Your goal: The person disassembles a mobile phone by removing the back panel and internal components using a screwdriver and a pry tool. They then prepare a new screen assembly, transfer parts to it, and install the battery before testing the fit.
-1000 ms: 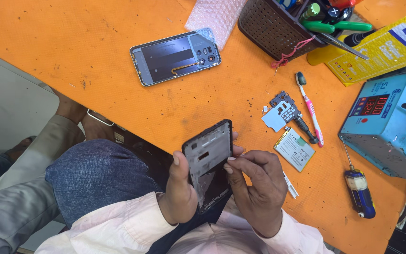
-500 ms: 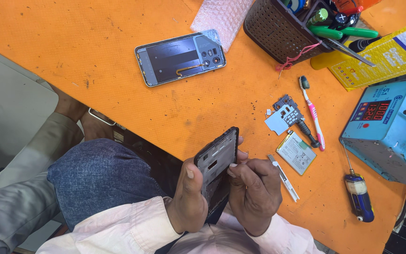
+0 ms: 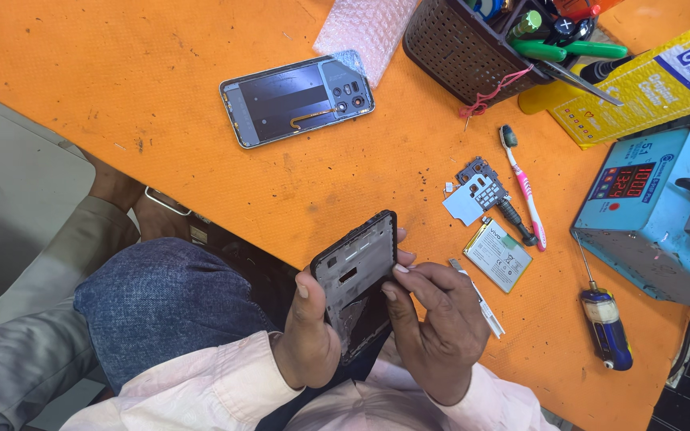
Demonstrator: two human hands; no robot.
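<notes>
Orange bench (image 3: 161, 120) fills most of view, w/ both hands working at its near edge. Left hand (image 3: 307, 339) comes up from a pale pink sleeve, palm in, thumb laid along the left edge of a black phone frame (image 3: 354, 279); its grip is wrapped round the frame's lower half. Right hand (image 3: 439, 323) cups the frame's right side, fingers curled, index and thumb tips pressing at the frame's right rim, so that grip is also closed on the frame. Frame is tilted, inner side up, held just off the bench edge, above the lap.

Far right of the hands: blue box unit (image 3: 652, 219) w/ red digit display. Up and right of the hands: dark mesh basket (image 3: 457, 48) holding green-handled tools, scissors and other small bits, too crowded to tell apart. Up and left of the grip: opened phone (image 3: 297, 100), back off, lying flat. Just right of the right hand: flat battery (image 3: 498, 254), then a pink toothbrush (image 3: 525, 187) beyond. Lower right: blue-handled screwdriver (image 3: 603, 319).
</notes>
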